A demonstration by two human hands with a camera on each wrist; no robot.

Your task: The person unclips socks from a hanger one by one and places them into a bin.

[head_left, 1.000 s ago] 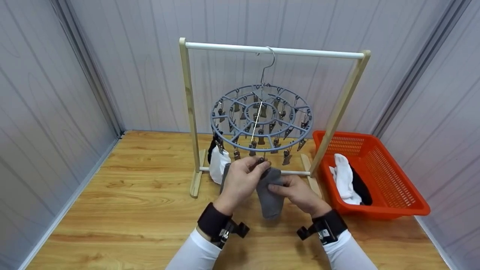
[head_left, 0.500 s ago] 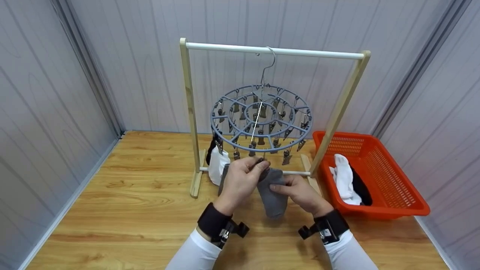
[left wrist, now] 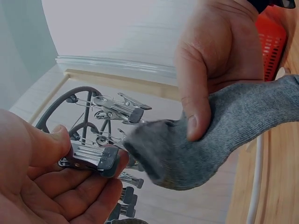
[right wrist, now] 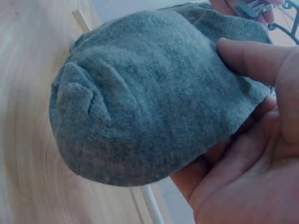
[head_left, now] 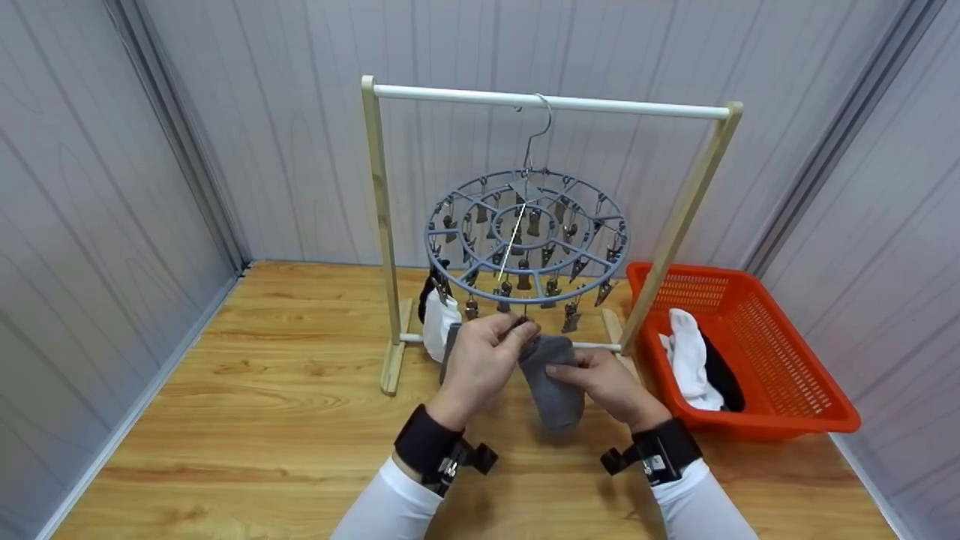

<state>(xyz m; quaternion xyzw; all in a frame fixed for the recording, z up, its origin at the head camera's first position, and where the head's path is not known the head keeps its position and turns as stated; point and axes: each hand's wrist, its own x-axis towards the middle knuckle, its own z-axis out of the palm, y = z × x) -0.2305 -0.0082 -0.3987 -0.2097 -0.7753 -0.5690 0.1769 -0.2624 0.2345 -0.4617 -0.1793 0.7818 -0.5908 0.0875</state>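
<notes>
A grey sock (head_left: 556, 390) hangs from my right hand (head_left: 611, 384), pinched between thumb and fingers near its cuff. My left hand (head_left: 484, 364) pinches a metal clip (left wrist: 93, 156) with dark tips. In the left wrist view, a small gap separates the sock's open cuff from that clip. Above both hands is a round blue-grey clip hanger (head_left: 526, 296), with several other clips dangling from it. At its left side hang a white sock (head_left: 439, 326) and a black sock (head_left: 426, 296). Another grey piece (head_left: 450, 349) is mostly hidden behind my left hand.
The hanger hooks onto the white rail (head_left: 630, 107) of a wooden stand (head_left: 379, 210). To the right, an orange basket (head_left: 799, 420) holds white socks (head_left: 686, 360) and a black sock (head_left: 721, 379). Wall panels enclose the wooden tabletop (head_left: 262, 420) at the back and sides.
My right hand and the grey sock have shifted slightly right, away from the clip. The hanger has swayed a little to the right. My left hand has stayed nearly still, pinching the clip.
</notes>
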